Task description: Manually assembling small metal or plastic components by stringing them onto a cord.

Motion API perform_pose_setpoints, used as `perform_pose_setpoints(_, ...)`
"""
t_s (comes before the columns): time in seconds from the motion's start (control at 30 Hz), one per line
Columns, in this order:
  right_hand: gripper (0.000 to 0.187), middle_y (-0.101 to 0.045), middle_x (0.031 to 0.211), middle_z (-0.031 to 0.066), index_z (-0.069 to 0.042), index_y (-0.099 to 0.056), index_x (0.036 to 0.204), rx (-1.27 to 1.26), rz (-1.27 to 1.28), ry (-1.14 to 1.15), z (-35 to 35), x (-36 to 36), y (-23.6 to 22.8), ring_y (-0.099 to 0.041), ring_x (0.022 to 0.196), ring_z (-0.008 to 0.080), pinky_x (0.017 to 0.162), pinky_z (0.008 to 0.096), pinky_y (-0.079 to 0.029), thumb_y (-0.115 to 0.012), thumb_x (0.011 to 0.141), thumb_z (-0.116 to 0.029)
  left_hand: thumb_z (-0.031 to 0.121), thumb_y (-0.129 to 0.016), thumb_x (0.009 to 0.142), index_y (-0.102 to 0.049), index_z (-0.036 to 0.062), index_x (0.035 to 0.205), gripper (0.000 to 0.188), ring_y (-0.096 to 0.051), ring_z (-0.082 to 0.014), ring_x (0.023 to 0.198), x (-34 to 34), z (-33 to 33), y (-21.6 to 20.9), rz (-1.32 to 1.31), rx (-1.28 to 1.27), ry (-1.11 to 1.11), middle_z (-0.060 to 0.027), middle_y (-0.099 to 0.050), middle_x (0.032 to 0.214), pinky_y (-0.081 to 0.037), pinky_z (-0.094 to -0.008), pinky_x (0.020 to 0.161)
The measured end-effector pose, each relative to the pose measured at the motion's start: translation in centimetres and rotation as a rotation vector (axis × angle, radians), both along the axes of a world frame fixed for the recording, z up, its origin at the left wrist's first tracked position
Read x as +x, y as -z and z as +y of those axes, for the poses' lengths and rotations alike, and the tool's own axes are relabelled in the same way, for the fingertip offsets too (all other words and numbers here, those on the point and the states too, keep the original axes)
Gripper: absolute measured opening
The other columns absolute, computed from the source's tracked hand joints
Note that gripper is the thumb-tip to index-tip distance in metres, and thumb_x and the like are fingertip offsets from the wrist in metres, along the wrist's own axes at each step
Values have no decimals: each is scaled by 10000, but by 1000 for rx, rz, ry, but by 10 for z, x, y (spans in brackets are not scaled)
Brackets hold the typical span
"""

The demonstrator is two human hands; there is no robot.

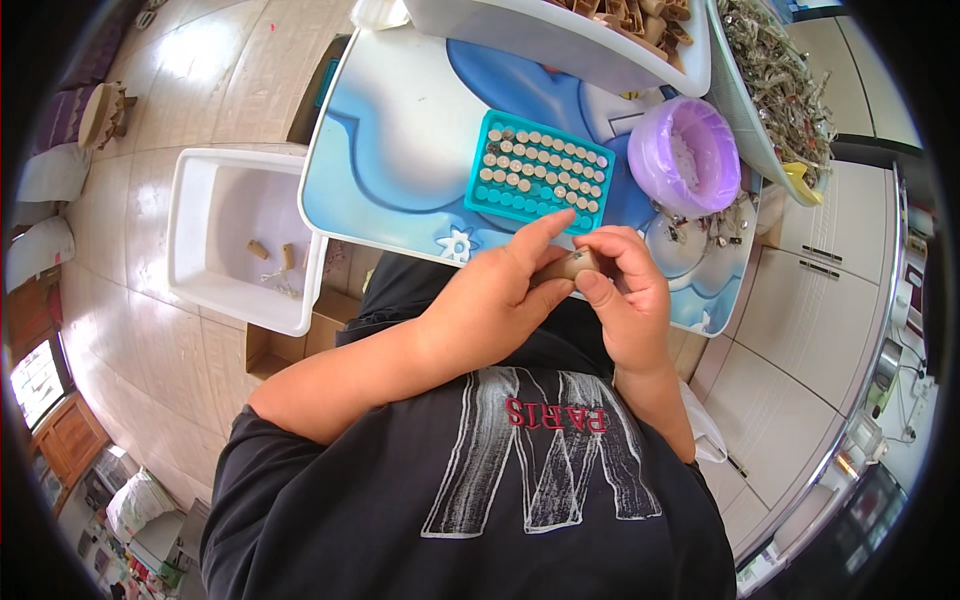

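Note:
A small tan cork-shaped piece (572,264) is pinched between my two hands, just in front of the table's near edge. My left hand (497,297) grips one end with its thumb and curled fingers, its index finger stretched toward the tray. At the other end, the thumb and fingertips of my right hand (632,298) close on the piece; a small dark spot shows on it. Beyond my hands lies a teal tray (470,200) with rows of round, pale button-like pieces in its wells. Several wells in the nearest rows show bare teal.
A purple-lined bowl (655,180) with small whitish pieces stands right of the tray, wires beside it. A white bin (560,35) of tan pieces and a basket (745,90) of tangled wires sit behind. Left, a white tub (200,220) holds a few tan pieces.

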State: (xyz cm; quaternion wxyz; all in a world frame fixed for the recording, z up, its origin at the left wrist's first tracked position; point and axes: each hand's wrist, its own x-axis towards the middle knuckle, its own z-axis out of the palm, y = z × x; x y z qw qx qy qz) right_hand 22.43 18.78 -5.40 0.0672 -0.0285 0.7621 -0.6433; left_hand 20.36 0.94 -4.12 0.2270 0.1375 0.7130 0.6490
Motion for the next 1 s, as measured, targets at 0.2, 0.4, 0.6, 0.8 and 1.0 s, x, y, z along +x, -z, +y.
perform_pose_setpoints(0.2, 266, -500, 984, 29, 13, -543, 1061, -379, -37, 121, -9, 5, -1, -480, 838, 79, 761, 211, -389, -633, 854, -127, 73, -659, 814, -593, 1, 1003, 212, -651, -177, 743, -3, -4, -4, -42, 4, -71, -123, -658, 837, -499, -273, 631)
perform_pose_setpoints(0.4, 243, -495, 981, 32, 19, -519, 1051, -509, -17, 144, -16, 3, 0, -493, 854, 87, 766, 212, -395, -596, 885, -140, 98, -650, 840, -588, -2, 998, 196, -598, -84, 699, -1, -2, 1, -86, 74, -87, -72, -643, 792, -479, -234, 608)
perform_pose_setpoints(0.6, 260, -525, 959, 48, 4, -556, 1057, -227, -28, 60, -9, 0, 4, -516, 834, 112, 728, 232, -415, -628, 859, -149, 227, -555, 925, -568, -1, 1021, 248, -572, -78, 741, -9, -2, 11, -604, 366, -25, -42, -604, 829, -485, -230, 670)
perform_pose_setpoints(0.8, 218, -586, 895, 71, -5, -618, 997, 343, 235, 39, 21, -24, -32, -542, 752, 144, 663, 256, -433, -658, 804, -99, 280, -528, 930, -533, 23, 1189, 365, -577, -107, 727, -18, -6, 20, -968, 514, 6, -51, -609, 909, -492, -248, 706)
perform_pose_setpoints(1.0, 106, -624, 841, 133, -10, -646, 868, 861, 226, 168, 65, -98, -56, -607, 757, 249, 687, 334, -472, -592, 802, -72, 214, -588, 900, -580, 50, 1091, 252, -590, -106, 791, -19, -3, 22, -1043, 534, -80, -41, -611, 944, -495, -251, 724)
